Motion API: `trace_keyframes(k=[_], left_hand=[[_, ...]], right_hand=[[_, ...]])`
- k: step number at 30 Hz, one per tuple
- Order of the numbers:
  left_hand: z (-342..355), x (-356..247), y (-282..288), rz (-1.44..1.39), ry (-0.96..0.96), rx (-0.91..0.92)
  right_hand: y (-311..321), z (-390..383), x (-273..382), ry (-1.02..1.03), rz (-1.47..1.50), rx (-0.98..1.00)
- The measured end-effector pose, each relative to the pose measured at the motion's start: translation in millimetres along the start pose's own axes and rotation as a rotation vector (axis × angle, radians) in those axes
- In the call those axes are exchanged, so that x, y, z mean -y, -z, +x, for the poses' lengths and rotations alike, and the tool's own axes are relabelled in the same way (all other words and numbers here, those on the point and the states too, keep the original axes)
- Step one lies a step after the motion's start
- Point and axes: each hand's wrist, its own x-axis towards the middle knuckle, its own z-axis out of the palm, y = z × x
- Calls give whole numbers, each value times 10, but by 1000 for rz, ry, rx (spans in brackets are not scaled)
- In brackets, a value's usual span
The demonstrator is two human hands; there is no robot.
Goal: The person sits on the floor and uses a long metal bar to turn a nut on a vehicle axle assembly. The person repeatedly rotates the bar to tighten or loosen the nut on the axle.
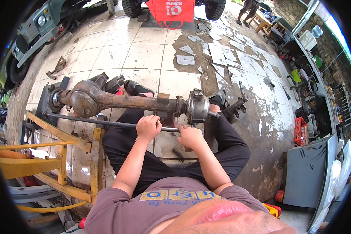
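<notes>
A rusty vehicle axle (132, 102) lies across in front of me, with a round differential housing (84, 99) at its left and a metal hub (197, 106) at its right. On my side of it runs a long dark steering rod (91, 120), with a bare, shinier stretch (170, 129) between my hands. My left hand (148, 128) is closed with curled fingers on the rod's darker part. My right hand (190, 137) grips the rod near its right end, below the hub. The undersides of both grips are hidden.
A yellow metal frame (62, 160) stands close at my left. Beyond the axle are broken floor tiles (218, 53) and a red bag (171, 11). A short dark cylinder (178, 153) lies between my legs. A grey-blue cabinet (306, 171) and red crate (300, 130) stand to the right.
</notes>
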Motion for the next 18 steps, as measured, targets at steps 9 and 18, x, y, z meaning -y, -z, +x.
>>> trace_keyframes(k=[9, 18], left_hand=[[18, -19, -26, -14, 1, 7], [-133, -13, 1, 1, -11, 42]], right_hand=[[13, 16, -44, -17, -11, -11], [-184, -226, 81, 66, 35, -126]])
